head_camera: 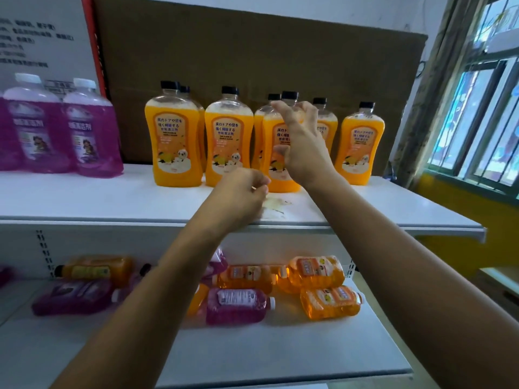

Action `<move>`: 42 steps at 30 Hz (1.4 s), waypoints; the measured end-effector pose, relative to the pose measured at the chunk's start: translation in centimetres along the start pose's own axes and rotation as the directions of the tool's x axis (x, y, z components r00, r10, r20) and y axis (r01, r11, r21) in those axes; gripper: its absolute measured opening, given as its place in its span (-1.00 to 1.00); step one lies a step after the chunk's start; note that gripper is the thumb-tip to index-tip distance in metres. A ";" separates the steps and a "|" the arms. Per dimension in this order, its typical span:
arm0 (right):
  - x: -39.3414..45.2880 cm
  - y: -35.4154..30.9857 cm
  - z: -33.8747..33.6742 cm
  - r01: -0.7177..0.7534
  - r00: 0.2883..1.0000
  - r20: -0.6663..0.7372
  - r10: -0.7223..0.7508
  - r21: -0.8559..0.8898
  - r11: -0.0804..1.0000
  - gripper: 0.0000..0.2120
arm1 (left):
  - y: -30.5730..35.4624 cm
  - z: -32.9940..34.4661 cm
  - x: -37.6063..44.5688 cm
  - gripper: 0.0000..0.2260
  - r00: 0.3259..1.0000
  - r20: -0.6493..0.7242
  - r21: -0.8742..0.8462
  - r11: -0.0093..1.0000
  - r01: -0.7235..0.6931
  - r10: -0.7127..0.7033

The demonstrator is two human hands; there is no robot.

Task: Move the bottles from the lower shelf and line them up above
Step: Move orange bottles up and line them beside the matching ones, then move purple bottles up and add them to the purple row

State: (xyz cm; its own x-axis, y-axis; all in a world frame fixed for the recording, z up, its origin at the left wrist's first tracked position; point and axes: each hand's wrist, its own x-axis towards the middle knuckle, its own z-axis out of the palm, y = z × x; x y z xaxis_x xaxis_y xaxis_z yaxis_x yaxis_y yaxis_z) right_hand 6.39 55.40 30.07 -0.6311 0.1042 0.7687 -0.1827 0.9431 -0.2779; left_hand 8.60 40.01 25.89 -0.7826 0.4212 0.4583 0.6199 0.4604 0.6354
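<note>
My right hand (302, 147) spread by upright orange plastic bottle (280, 164), frame centre; left hand (241, 192) loosely curled, nearer lying bottles (323, 287) below.

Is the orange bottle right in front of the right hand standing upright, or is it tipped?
Upright. The orange bottle stands on its base on the upper shelf, black cap on top, label reading level. The right hand is open in front of it.

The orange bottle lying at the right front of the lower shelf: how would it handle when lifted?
The orange bottle looks nearly full, so probably heavy for its size. Its smooth clear plastic may be slippery. It lies on a flattish side, so it seems unlikely to roll on the lower shelf.
</note>
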 end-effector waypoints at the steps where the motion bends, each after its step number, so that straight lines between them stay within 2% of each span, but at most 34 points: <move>1: 0.1 0.1 0.2 0.004 1.000 -0.004 -0.004 0.003 1.000 -0.22 | 0.1 0.1 0.0 -0.74 1.000 0.007 0.014 1.000 -0.008 0.008; 6: 0.3 0.2 0.9 -0.030 1.000 0.008 0.030 0.013 0.999 -0.19 | 0.3 0.6 -0.1 -0.77 0.999 0.014 0.112 0.993 -0.043 0.042; 8: -0.1 0.1 0.5 -0.028 0.998 0.052 0.026 0.024 0.999 -0.17 | 0.6 0.5 -0.9 -0.77 0.983 -0.046 0.144 0.975 -0.167 0.176; 9: -0.5 0.0 0.1 -0.030 0.996 0.091 0.026 0.042 0.999 -0.14 | 0.8 0.3 -1.6 -0.77 0.951 -0.103 0.132 0.952 -0.277 0.291; 11: -1.5 0.0 -1.0 -0.077 0.985 0.163 0.062 0.087 0.993 -0.10 | 0.8 0.1 -3.6 -0.79 0.840 -0.250 0.091 0.876 -0.474 0.481; 13: -3.2 0.2 -2.4 -0.099 0.981 0.177 0.074 0.135 0.986 -0.14 | -0.5 0.8 -6.2 -0.79 0.749 -0.355 0.059 0.813 -0.579 0.559; 15: -6.5 0.6 -3.8 -0.038 0.994 0.105 0.016 0.209 0.977 -0.26 | -3.0 2.2 -9.3 -0.77 0.722 -0.356 0.047 0.783 -0.620 0.593; 16: -8.6 0.8 -4.5 -0.009 0.999 0.050 -0.004 0.261 0.965 -0.32 | -4.6 3.1 -11.0 -0.76 0.741 -0.339 0.028 0.793 -0.608 0.580; 18: -13.3 1.1 -5.6 -0.015 0.999 -0.028 0.028 0.378 0.926 -0.40 | -7.7 4.8 -13.9 -0.75 0.831 -0.278 -0.053 0.857 -0.513 0.481; 21: -20.5 1.7 -5.4 -0.038 0.995 -0.069 0.077 0.449 0.892 -0.49 | -12.1 7.4 -17.3 -0.67 0.960 -0.144 -0.090 0.962 -0.256 0.242; 23: -24.7 2.4 -3.8 -0.102 0.983 -0.077 0.165 0.521 0.847 -0.55 | -14.8 8.7 -18.9 -0.61 0.994 -0.062 -0.066 0.994 -0.090 0.086; 24: -26.4 2.7 -2.6 -0.166 0.972 -0.046 0.231 0.561 0.811 -0.58 | -16.1 9.3 -19.4 -0.58 1.000 -0.018 -0.041 0.999 -0.025 0.025; 26: -29.2 3.2 0.6 -0.366 0.923 0.131 0.361 0.580 0.727 -0.61 | -17.9 10.0 -19.7 -0.53 0.995 0.056 0.013 0.997 0.080 -0.080; 28: -31.1 4.1 4.4 -0.582 0.813 0.359 0.458 0.534 0.614 -0.56 | -18.9 10.6 -19.0 -0.48 0.984 0.100 0.066 0.987 0.144 -0.150; 31: -32.4 5.2 10.0 -0.752 0.659 0.545 0.519 0.446 0.486 -0.53 | -19.7 11.9 -16.5 -0.34 0.961 0.196 0.176 0.971 0.161 -0.195; 33: -32.2 5.6 12.8 -0.799 0.602 0.594 0.534 0.435 0.416 -0.52 | -20.0 13.2 -14.5 -0.25 0.932 0.279 0.239 0.957 0.163 -0.229; 34: -31.8 5.7 13.9 -0.804 0.594 0.612 0.523 0.433 0.407 -0.53 | -20.2 14.0 -13.5 -0.23 0.918 0.307 0.281 0.946 0.163 -0.249; 38: -29.6 6.0 16.6 -0.766 0.627 0.632 0.455 0.391 0.510 -0.55 | -21.8 16.4 -10.4 -0.22 0.900 0.329 0.543 0.837 0.068 -0.287; 39: -29.2 6.2 17.0 -0.783 0.609 0.628 0.485 0.379 0.493 -0.54 | -22.2 16.8 -10.1 -0.24 0.901 0.323 0.595 0.803 0.046 -0.291; 42: -28.4 6.7 17.6 -0.845 0.534 0.640 0.553 0.432 0.316 -0.53 | -22.9 18.3 -9.5 -0.27 0.923 0.264 0.708 0.706 0.013 -0.282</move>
State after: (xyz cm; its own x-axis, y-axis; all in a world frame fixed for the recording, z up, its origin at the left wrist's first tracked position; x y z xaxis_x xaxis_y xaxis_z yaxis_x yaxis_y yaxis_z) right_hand 9.85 53.23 -3.77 -0.9204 0.3747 -0.1118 0.1498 0.0740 -0.9859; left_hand 2.89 39.75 -4.41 -0.8817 0.4649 0.0799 0.4674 0.8839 0.0143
